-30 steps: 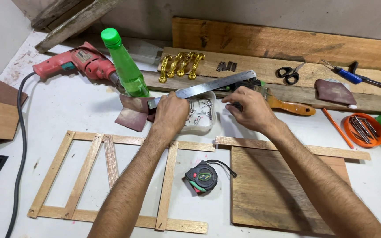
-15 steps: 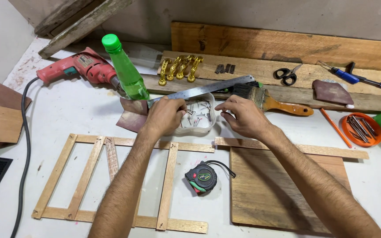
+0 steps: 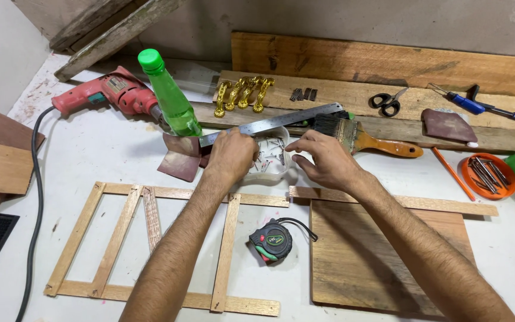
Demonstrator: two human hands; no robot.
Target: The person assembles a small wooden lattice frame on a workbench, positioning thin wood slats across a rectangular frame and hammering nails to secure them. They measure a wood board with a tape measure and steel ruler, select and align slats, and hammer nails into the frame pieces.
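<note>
Both hands meet over a small white container of nails (image 3: pixel 272 156) that stands near the middle of the white tabletop (image 3: pixel 96 158), a little toward its far edge. The left hand (image 3: pixel 230 156) lies on the near left rim of the container with the fingers curled down over it; whether they really grip the rim, I cannot tell. The right hand (image 3: pixel 323 160) is at the right side of the container, its fingers half open and pointing left toward the nails, with nothing clearly held in them.

A long steel ruler (image 3: pixel 281 121) lies slanted just behind the hands, its left end close to the left hand. A green plastic bottle (image 3: pixel 171 98) stands upright to the left of it, with a piece of brown sandpaper (image 3: pixel 181 158) at its foot. A red electric drill (image 3: pixel 111 92) lies toward the far left corner. A paintbrush (image 3: pixel 365 137) with a wooden handle lies to the right of the ruler.

Nearer to the person, a thin wooden slat frame (image 3: pixel 144 238) lies flat on the left part of the tabletop, a tape measure (image 3: pixel 272 241) just beside it, and a flat wooden board (image 3: pixel 377 256) to the right.
</note>
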